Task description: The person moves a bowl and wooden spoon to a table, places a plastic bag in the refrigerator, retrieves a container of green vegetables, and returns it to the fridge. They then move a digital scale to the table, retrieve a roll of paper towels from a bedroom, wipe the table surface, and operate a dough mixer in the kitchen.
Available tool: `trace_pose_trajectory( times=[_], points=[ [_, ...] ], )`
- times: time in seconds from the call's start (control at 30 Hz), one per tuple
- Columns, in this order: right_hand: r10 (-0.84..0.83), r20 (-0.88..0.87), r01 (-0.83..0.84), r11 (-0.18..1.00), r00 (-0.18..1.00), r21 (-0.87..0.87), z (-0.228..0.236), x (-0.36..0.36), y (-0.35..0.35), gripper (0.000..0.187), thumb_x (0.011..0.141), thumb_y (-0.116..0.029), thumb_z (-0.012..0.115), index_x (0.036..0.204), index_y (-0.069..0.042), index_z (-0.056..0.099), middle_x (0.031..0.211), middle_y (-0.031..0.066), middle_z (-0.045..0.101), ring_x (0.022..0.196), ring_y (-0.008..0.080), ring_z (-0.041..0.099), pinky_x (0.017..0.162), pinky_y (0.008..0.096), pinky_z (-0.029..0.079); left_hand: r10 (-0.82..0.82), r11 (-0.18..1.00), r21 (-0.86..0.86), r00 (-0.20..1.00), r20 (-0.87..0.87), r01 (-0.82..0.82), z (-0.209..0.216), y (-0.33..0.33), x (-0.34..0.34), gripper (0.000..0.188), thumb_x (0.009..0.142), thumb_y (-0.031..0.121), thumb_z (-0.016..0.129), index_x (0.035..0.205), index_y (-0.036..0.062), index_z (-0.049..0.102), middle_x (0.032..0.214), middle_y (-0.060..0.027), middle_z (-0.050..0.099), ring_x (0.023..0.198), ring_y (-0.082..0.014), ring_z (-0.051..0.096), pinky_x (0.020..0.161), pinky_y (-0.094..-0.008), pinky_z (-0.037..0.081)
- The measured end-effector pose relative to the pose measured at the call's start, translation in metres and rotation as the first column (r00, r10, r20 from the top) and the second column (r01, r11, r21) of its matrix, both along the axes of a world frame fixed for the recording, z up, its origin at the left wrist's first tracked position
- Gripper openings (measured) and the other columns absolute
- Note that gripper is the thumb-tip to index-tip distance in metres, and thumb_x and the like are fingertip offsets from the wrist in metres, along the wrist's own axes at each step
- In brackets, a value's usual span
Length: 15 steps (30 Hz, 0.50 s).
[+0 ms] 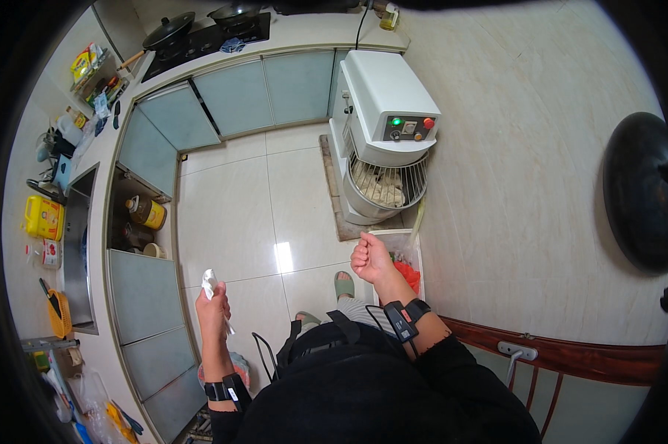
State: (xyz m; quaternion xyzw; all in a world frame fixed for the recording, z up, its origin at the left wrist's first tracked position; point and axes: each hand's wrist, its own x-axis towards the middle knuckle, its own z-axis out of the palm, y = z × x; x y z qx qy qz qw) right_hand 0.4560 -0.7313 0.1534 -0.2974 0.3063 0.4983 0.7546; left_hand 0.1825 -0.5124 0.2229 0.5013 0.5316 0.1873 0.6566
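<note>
My left hand (214,305) is closed around a crumpled white tissue (209,283), which sticks out above the fist and hangs a little below it. My right hand (371,257) is curled into a loose fist, with nothing visible in it. It is in front of a white dough mixer (393,96), apart from it. Under the mixer's wire guard (411,177), pale dough lies in the metal bowl (360,203). A green light glows on the control panel (409,127). Below my right hand is a white bin (415,248) with a red plastic bag (406,275) inside.
At left runs a counter with a sink (78,244), a yellow jug (44,217) and an orange basket (60,314). An open cabinet holds an oil bottle (147,212). Pans (169,31) sit on the far stove. A wooden-framed door (571,360) is at lower right; a black wok (637,192) hangs above.
</note>
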Motion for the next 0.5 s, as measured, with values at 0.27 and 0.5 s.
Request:
trace_pose_trajectory(
  times=[0.27, 0.5],
  points=[
    [-0.010, -0.008, 0.010, 1.000, 1.000, -0.018, -0.0010, 0.0015, -0.0017, 0.031, 0.085, -0.026, 0.057, 0.062, -0.017, 0.039, 0.050, -0.0058, 0.033, 0.040, 0.0076, 0.028, 0.037, 0.0216, 0.022, -0.009, 1.000, -0.006, 1.000, 0.001, 0.009, -0.0011, 0.0008, 0.0030, 0.020, 0.085, 0.019, 0.060, 0.077, 0.0108, 0.045, 0.052, 0.0052, 0.038, 0.040, -0.0044, 0.033, 0.036, -0.0211, 0.026],
    [-0.019, -0.007, 0.019, 1.000, 1.000, -0.011, -0.0018, 0.0006, -0.0025, 0.031, 0.085, -0.026, 0.057, 0.062, -0.017, 0.039, 0.050, -0.0058, 0.033, 0.040, 0.0075, 0.028, 0.036, 0.0215, 0.022, -0.008, 1.000, -0.012, 1.000, -0.005, 0.008, -0.0032, 0.0010, 0.0039, 0.019, 0.085, 0.018, 0.060, 0.077, 0.0108, 0.045, 0.052, 0.0052, 0.038, 0.040, -0.0044, 0.033, 0.036, -0.0211, 0.026]
  ],
)
